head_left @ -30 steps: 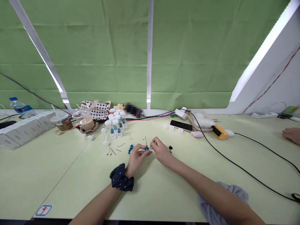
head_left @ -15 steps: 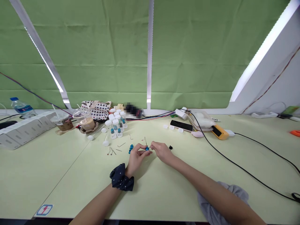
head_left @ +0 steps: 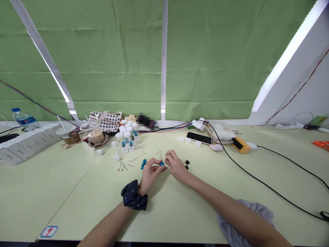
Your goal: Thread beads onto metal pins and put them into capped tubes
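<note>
My left hand (head_left: 149,172) pinches a small shiny blue part (head_left: 161,163) between thumb and fingers, just above the table. A thin bent metal rod (head_left: 160,155) stands up out of it. Close on the right, my right hand (head_left: 178,168) has its fingertips pressed together beside the blue part; whatever they grip is too small to make out. Several more blue parts (head_left: 143,164) lie by my left knuckles. Loose bent metal rods (head_left: 122,166) are farther left. Two small black pieces (head_left: 187,162) rest just past my right hand.
Clear tubes with white caps (head_left: 127,139) stand at the back left, beside two drink cups (head_left: 94,133) and white boxes (head_left: 28,144). A phone (head_left: 199,138), several white caps (head_left: 181,139) and a yellow meter (head_left: 241,145) lie back right. A black cable (head_left: 246,175) crosses the right side.
My right hand's fingers have shifted and lifted slightly beside the blue part, uncovering more of the second black piece. My left hand keeps its hold, nearly still.
</note>
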Demonstrator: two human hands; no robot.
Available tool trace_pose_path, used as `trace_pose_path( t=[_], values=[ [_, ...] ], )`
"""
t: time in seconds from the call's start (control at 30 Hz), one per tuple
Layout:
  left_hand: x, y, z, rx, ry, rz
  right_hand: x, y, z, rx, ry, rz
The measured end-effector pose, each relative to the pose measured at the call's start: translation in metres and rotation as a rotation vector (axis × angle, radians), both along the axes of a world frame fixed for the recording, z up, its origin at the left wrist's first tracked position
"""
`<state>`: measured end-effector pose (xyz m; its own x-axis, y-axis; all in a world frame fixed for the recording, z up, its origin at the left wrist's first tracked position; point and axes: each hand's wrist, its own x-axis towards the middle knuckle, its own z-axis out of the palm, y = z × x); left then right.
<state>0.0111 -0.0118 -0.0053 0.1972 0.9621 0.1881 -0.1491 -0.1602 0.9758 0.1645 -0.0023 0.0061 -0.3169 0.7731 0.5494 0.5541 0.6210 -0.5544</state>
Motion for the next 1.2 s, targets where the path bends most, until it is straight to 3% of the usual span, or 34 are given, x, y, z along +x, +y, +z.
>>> trace_pose_path(
  t=[0.17, 0.33, 0.53, 0.83, 1.2],
  values=[
    [0.0009, -0.0002, -0.002, 0.015, -0.01, -0.019, -0.0019, -0.0002, -0.0031, 0.056, -0.067, -0.111],
    [0.0006, -0.0004, -0.0015, 0.013, 0.0, -0.026, -0.0011, 0.0024, -0.0043, -0.055, 0.023, 0.018],
    [-0.0017, 0.0005, 0.0, 0.005, -0.006, -0.013, 0.0043, 0.0031, 0.0041, -0.041, 0.047, 0.111],
    [0.0006, -0.0013, -0.0016, 0.007, -0.014, -0.027, 0.0001, 0.0014, -0.0002, -0.014, -0.024, -0.038],
    [-0.0012, 0.0031, -0.003, 0.022, -0.002, -0.01, -0.0023, -0.0023, -0.0012, -0.014, 0.028, 0.112]
  ],
)
